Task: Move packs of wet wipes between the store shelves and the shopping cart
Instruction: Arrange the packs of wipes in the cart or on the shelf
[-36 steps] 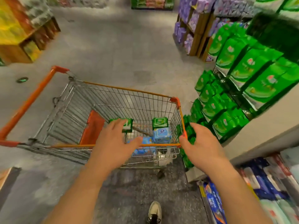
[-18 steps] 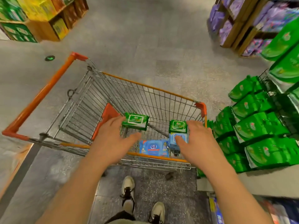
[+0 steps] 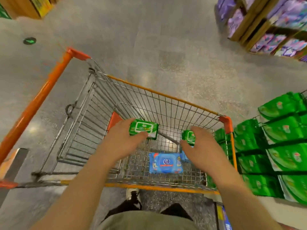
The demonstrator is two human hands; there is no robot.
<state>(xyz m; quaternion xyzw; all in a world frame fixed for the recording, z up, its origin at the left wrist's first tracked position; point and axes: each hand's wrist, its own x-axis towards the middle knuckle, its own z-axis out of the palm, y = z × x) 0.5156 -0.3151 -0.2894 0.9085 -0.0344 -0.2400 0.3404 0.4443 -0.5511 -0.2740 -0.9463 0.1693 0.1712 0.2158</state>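
Both arms reach down into the wire shopping cart [image 3: 93, 117], whose rim and push handle are orange. The left hand [image 3: 123, 140] grasps a green pack of wet wipes [image 3: 143, 130] between fingers on its far edge and thumb on its near edge, holding it above the basket floor, label up. The right hand [image 3: 201, 146] is on a second green pack [image 3: 188, 136] near the cart's right side, its thumb under the near edge and its fingers curved over the top; it appears to be gripping it, though the hand hides most of the pack. On the basket floor between the two arms lies a blue pack of wet wipes [image 3: 166, 163], flat and face up. Just right of the cart, store shelves hold rows of larger green packages [image 3: 282, 130]. Farther off, wooden shelving holds purple packages [image 3: 282, 19].
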